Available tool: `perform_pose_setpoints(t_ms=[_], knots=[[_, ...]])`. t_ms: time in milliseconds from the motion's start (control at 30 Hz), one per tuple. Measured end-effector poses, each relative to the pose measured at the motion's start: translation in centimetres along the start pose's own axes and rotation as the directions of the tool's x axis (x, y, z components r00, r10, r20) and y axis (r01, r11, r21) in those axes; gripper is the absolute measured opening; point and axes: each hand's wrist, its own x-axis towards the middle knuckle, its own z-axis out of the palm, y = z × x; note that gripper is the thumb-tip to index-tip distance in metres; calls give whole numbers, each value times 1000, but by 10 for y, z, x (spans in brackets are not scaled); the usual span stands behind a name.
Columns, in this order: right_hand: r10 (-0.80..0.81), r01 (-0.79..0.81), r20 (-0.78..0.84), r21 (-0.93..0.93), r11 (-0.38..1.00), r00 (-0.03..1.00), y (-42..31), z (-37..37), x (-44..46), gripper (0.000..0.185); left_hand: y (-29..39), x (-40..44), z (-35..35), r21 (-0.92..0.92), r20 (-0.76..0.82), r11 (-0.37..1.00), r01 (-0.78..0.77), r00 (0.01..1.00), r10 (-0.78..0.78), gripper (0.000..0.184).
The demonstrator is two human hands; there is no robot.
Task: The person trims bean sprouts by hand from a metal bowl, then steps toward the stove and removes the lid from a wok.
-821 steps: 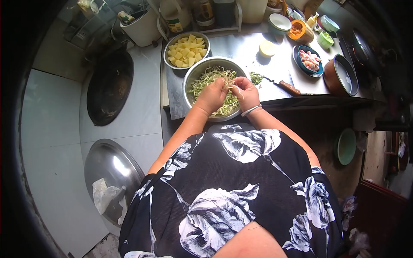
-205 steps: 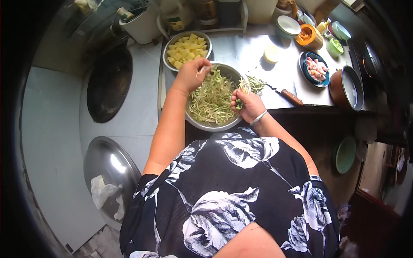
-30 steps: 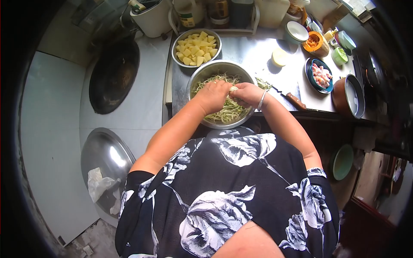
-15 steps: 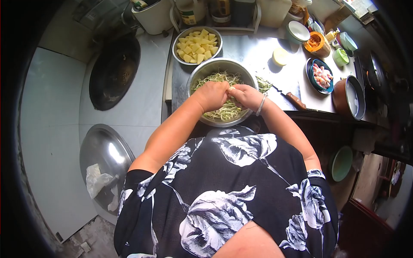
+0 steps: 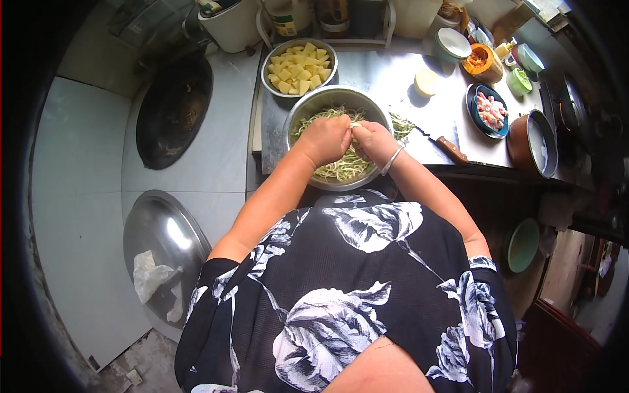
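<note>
left hand [image 5: 325, 139] and right hand [image 5: 375, 143] curled close together, pinching pale sprouts [image 5: 356, 125] over the big metal bowl [image 5: 341, 97], more long sprouts [image 5: 343, 172] inside the bowl, cut potatoes [image 5: 299, 69] just behind it, wooden-handled knife [image 5: 452, 150] to its right, black wok [image 5: 175, 114] to its left

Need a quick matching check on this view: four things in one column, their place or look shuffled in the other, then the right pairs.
Things:
1. Sprouts
2. Pale yellow chunks
3. Knife
4. Right hand

Places or looks:
A. has a brown handle and lies on the counter
B. fill the smaller metal bowl
C. has a silvery bangle at the wrist
D. mostly in the larger metal bowl

Pairs: 1-D, 2-B, 3-A, 4-C
</note>
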Motion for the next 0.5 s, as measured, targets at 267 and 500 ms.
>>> perform_pose_setpoints(t_ms=[267,500], knots=[[-168,86,118,506,858,979,0,13,-12,20,3,-4,0,-238,-200,971,-7,979,-42,9],[-186,191,72,-56,980,980,-6,-7,-8,27,-12,0,-6,-250,-69,965,-80,996,65,8]])
